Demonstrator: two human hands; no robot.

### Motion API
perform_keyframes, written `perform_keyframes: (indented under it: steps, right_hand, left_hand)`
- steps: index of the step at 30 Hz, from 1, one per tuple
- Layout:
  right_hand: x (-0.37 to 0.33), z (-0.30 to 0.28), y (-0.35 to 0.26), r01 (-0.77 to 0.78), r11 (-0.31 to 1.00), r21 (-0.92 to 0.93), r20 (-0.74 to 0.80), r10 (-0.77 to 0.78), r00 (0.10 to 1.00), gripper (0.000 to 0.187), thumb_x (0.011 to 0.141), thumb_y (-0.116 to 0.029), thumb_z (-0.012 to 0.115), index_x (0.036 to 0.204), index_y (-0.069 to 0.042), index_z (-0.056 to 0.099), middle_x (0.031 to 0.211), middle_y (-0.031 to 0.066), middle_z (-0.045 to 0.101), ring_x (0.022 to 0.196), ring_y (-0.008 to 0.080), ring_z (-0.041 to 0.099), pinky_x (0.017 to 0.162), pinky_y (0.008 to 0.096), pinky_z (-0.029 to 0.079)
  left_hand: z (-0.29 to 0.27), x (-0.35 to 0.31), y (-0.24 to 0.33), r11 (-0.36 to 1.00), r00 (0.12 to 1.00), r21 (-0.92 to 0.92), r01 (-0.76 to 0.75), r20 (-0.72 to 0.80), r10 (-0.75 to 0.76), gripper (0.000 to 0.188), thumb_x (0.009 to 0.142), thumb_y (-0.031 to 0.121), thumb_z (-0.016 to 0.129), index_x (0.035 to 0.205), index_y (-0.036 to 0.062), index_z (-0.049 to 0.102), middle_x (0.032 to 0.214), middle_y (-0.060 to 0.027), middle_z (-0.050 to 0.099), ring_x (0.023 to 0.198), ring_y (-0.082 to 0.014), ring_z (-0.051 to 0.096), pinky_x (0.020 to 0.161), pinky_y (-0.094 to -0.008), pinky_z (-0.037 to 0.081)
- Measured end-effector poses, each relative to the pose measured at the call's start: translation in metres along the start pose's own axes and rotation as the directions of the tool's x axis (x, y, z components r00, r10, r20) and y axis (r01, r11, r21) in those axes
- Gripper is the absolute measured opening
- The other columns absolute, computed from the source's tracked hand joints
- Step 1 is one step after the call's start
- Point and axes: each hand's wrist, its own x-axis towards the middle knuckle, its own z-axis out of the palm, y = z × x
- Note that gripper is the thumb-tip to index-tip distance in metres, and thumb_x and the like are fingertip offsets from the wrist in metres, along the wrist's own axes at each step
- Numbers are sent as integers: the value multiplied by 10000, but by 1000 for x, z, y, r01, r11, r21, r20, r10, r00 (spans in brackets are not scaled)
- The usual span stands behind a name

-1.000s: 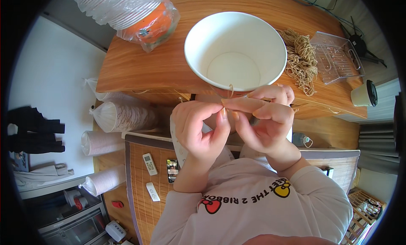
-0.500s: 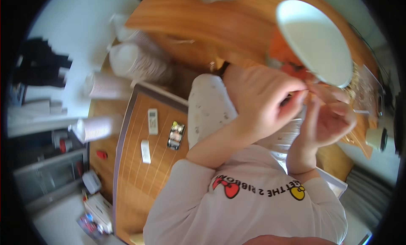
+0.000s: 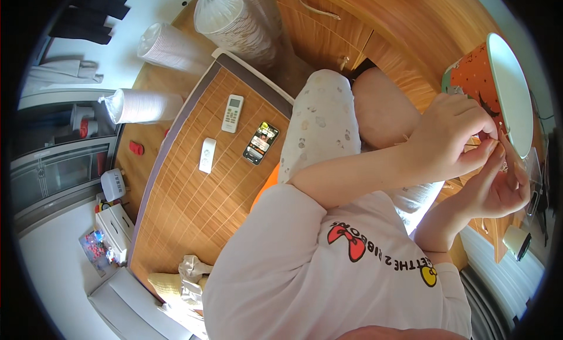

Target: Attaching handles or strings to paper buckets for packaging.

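My left hand (image 3: 460,132) is closed in a pinch, its thumb and forefinger meeting the fingertips of my right hand (image 3: 498,187). The right hand also pinches, its other fingers curled. Something thin and pale seems to lie between the fingertips, too small to name. Just beyond them, a large orange paper bucket (image 3: 475,73) with a green patch and white inside lies tipped toward me on the wooden desk (image 3: 404,20). Thin straw-coloured strands show around the hands, partly hidden by the fingers.
To the left, a bed mat (image 3: 193,205) holds a white remote control (image 3: 233,113), a smaller white remote (image 3: 207,156) and a lit phone (image 3: 261,143). Bagged stacks of white tubs (image 3: 234,32) stand on the floor. A white cup-shaped object (image 3: 516,241) is at the far right.
The view has swung right, so the bed mat and tub stacks show more fully and the bucket sits nearer the right edge. Both hands stay pinched together close to the bucket.
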Motion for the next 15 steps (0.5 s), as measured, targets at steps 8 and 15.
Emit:
perform_keyframes:
  steps: [8, 15]
  right_hand:
    - [-6, -9, 4, 35, 999, -36, -60, -37, 997, 353, 863, 56, 702, 1063, -21, 422, 941, 215, 705, 872, 249, 712, 830, 308, 571]
    - [-3, -11, 2, -21, 999, -34, -125, 16, 992, 340, 868, 50, 699, 1055, -20, 424, 924, 190, 705, 842, 230, 714, 801, 277, 559]
  left_hand:
    - [3, -4, 2, 996, 999, 76, -51, 20, 50, 179, 697, 19, 743, 807, 112, 636, 733, 0, 638, 668, -220, 597, 593, -342, 438]
    - [11, -3, 2, 991, 995, 87, -97, 36, 94, 196, 717, 1, 733, 853, 97, 631, 734, -13, 638, 663, -205, 599, 592, -330, 440]
